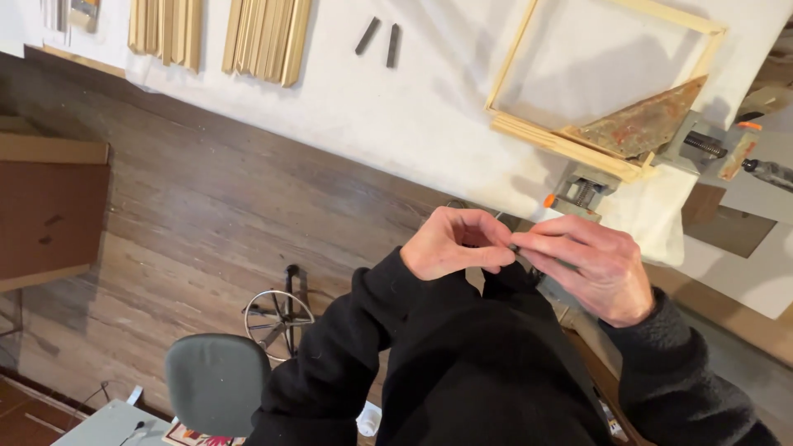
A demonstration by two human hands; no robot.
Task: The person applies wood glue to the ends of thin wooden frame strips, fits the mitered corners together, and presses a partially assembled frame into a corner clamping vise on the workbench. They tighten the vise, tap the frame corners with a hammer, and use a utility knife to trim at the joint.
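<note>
My left hand (458, 244) and my right hand (591, 264) meet in front of my chest, both in black sleeves. Their fingertips pinch a small dark object (514, 246) between them; it is mostly hidden and I cannot tell what it is. Just beyond the hands, a pale wooden frame (529, 132) lies on a white-covered table (396, 107). One corner of the frame sits in a metal corner clamp (591, 192) under a rusty triangular plate (644, 124).
Two stacks of wooden strips (264, 37) (165, 31) and two short dark bars (378, 39) lie farther along the table. Below are a wood-plank floor (206, 215), a grey stool seat (216, 381) with a metal ring base (279, 318), and a brown box (49, 211).
</note>
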